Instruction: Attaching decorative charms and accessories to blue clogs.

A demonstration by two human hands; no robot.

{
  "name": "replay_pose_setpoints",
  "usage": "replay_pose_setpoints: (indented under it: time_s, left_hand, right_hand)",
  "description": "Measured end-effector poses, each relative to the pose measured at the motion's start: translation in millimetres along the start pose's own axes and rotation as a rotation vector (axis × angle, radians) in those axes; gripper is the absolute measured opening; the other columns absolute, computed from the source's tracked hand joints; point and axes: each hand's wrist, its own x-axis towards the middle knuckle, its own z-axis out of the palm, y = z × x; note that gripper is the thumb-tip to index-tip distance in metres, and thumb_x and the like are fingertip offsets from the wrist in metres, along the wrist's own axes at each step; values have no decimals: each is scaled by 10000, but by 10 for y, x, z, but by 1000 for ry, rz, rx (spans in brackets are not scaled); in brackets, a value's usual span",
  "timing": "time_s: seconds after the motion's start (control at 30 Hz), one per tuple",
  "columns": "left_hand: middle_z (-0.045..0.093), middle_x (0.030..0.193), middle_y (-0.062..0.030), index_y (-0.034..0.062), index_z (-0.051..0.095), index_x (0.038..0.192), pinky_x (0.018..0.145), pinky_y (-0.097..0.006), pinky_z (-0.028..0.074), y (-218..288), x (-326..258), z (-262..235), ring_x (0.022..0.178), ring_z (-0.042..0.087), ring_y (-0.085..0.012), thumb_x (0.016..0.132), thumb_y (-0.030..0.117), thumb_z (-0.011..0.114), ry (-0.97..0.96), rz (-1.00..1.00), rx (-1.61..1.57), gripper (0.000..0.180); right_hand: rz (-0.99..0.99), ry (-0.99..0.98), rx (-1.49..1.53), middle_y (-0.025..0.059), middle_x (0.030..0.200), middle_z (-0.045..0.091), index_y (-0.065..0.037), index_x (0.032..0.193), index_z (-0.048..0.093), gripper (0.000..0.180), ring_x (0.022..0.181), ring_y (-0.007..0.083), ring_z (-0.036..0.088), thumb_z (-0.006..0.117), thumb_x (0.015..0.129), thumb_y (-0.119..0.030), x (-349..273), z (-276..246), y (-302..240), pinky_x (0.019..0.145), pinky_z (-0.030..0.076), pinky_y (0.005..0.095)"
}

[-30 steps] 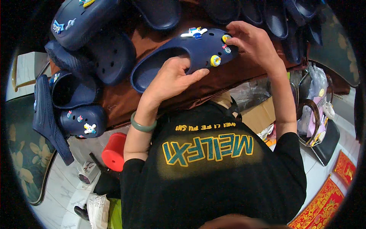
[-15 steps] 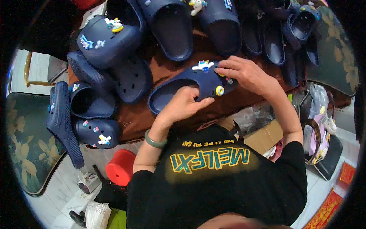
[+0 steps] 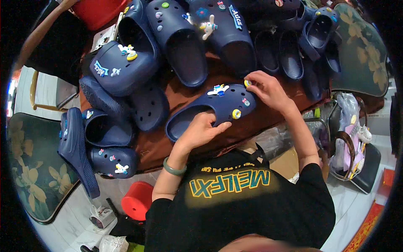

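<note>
A navy clog (image 3: 197,108) lies tilted on the brown-covered table in front of me, its toe pointing right. Inside its opening are the fingers of my left hand (image 3: 200,133), with the thumb along the near side, gripping it. My right hand (image 3: 268,91) pinches a small yellow round charm (image 3: 247,83) at the far edge of the toe; whether the charm is seated in a hole I cannot tell. On the clog's upper are a white rabbit-like charm (image 3: 218,90), a swirl charm (image 3: 246,103) and a yellow ring-shaped charm (image 3: 236,114).
Several navy clogs with charms, such as a large one (image 3: 126,67), crowd the table's left and far side. Smaller clogs (image 3: 291,54) stand at far right. A red stool (image 3: 137,200) is on the floor at left, a bag (image 3: 346,138) on a chair at right.
My right hand has lifted from over the toe to its far edge, uncovering the swirl charm and showing the yellow charm at its fingertips. My left hand keeps its grip. The whole view has shifted slightly.
</note>
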Motion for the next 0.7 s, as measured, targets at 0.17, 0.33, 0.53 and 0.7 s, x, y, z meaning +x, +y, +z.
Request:
replay_pose_setpoints:
  time_s: [0.17, 0.33, 0.53, 0.7]
  left_hand:
    - [488, 648, -226, -78, 595, 764, 554, -372, 407, -27, 14, 21, 566, 451, -225, 824, 333, 708, -21, -43, 7, 431]
    - [482, 640, -212, -70, 611, 805, 563, -360, 411, 29, 32, 10, 580, 447, -184, 825, 329, 711, -27, -19, -17, 412]
    - [489, 629, -217, -68, 615, 775, 562, -375, 411, -107, 44, 16, 566, 469, -240, 814, 342, 718, 1, -17, 10, 424]
    - [557, 764, 68, -21, 677, 889, 626, -240, 401, -129, 30, 8, 724, 452, -45, 868, 285, 715, -87, -93, 59, 310]
  right_hand:
    - [19, 86, 33, 103, 988, 621, -6, 1041, 620, 248, 819, 183, 615, 699, 810, -50, -56, -16, 23, 737, 507, 297]
    - [112, 163, 222, 33, 897, 635, -18, 982, 646, 224, 797, 99, 578, 736, 781, -57, -69, 11, 185, 713, 487, 244]
    - [96, 110, 343, -16, 873, 626, -19, 958, 680, 213, 786, 47, 540, 761, 768, -72, 31, 159, 115, 717, 462, 202]
    - [72, 55, 468, -23, 864, 635, -24, 941, 693, 191, 764, 46, 526, 754, 771, -83, 136, 307, 101, 725, 451, 195]
